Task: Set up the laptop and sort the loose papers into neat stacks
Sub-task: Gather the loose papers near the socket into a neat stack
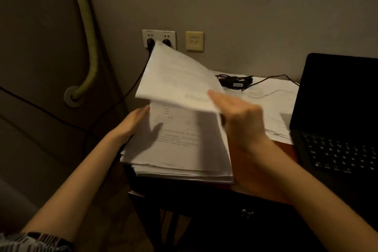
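Two bare forearms, uncovered from wrist to elbow. Left hand [136,121] and right hand [241,117] without rings, watch or gloves. Short patterned sleeve [38,241], black-and-white print, on left upper arm.

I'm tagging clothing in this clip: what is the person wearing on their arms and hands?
Both forearms are bare, and so are the left hand and right hand: no gloves, and no watch or rings that show. Only a sleeve shows at the left arm's top, in a dark and light pattern.
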